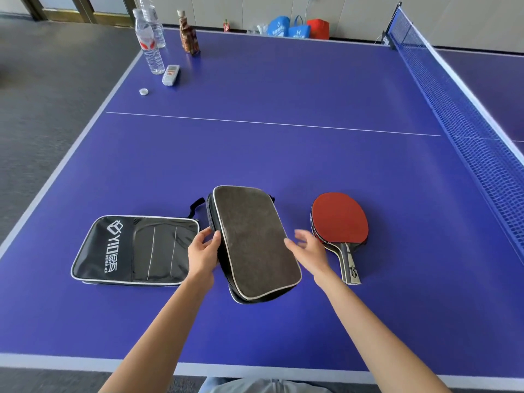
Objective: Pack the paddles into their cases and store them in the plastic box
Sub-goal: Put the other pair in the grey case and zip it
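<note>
A black paddle case with a brown felt face [252, 242] lies in the middle of the purple table. My left hand [202, 252] grips its left edge. My right hand [307, 248] hovers with fingers apart at the case's right edge, holding nothing. A second black case with white lettering [133, 251] lies flat to the left. To the right rest paddles with a red face up [340, 219], stacked, handles pointing toward me. No plastic box is in view.
The blue net [465, 129] runs along the right side. At the far left corner stand two water bottles [149, 43], a brown bottle [188, 35], a small white device [171, 75] and a bottle cap [143, 91]. Bags [297, 28] sit behind the table.
</note>
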